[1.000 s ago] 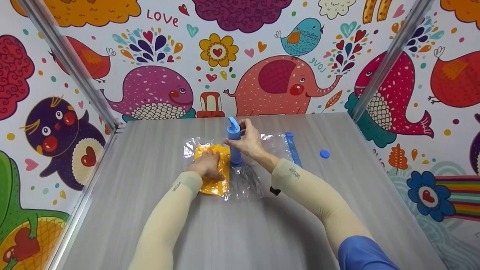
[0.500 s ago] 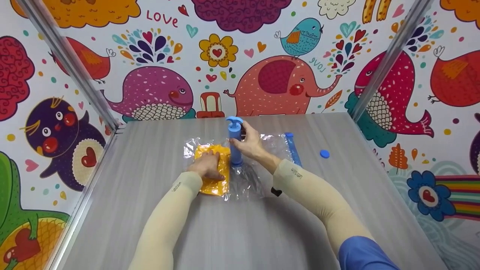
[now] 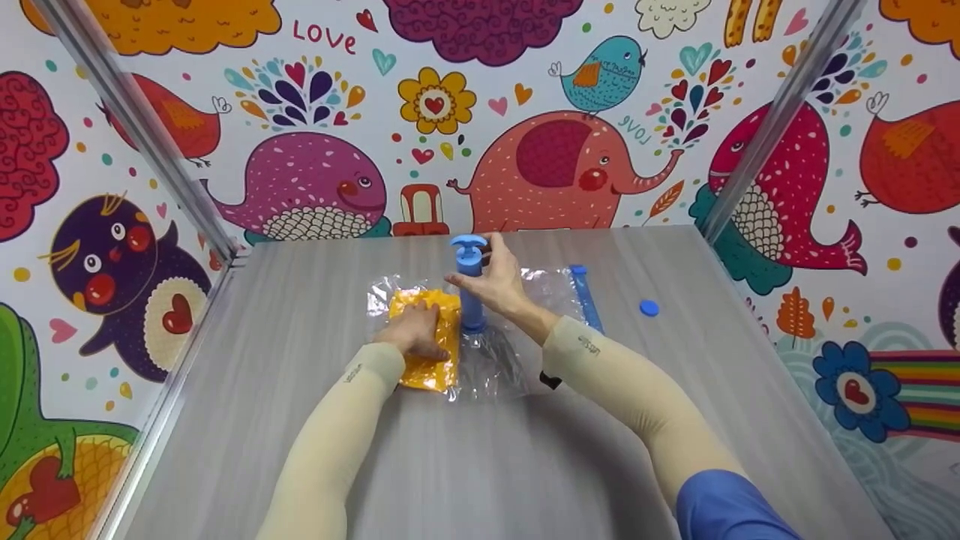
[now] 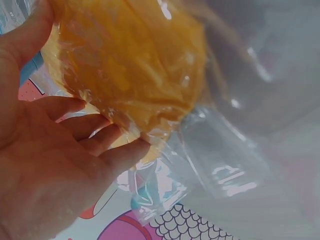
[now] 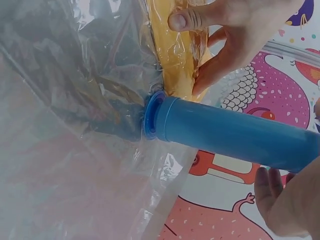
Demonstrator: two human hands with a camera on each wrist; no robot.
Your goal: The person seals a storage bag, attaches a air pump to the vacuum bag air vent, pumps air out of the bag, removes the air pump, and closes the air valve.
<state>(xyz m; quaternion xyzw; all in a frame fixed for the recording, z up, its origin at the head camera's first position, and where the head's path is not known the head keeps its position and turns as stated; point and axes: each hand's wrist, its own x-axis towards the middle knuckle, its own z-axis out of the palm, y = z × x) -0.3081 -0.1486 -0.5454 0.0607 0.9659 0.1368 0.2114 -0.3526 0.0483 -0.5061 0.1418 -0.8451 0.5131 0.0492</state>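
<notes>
A clear plastic bag [image 3: 491, 379] lies on the table with a shiny yellow packet [image 3: 431, 375] inside its left part. My left hand [image 3: 411, 328] rests on the packet, fingers spread and fairly straight against it, as the left wrist view shows up close. Beside the packet a blue hand pump [image 3: 470, 306] stands upright, its foot on a round blue valve [image 5: 151, 115] in the bag. My right hand [image 3: 501, 283] holds the pump's upper barrel, thumb across the front and fingers behind. Above that hand shows the pump's T-shaped handle [image 3: 469, 241].
A round blue cap [image 3: 649, 307] lies on the grey wood-grain table [image 3: 480, 465], right of the bag. The bag's blue closure strip [image 3: 588, 300] runs along its right edge. Walls with cartoon prints [image 3: 315, 180] and metal posts [image 3: 780, 112] enclose the table's back and sides.
The pump's handle has turned from pointing toward me to lying crosswise. My right fingers and thumb have shifted round the barrel. The left hand, the packet and the cap stay put.
</notes>
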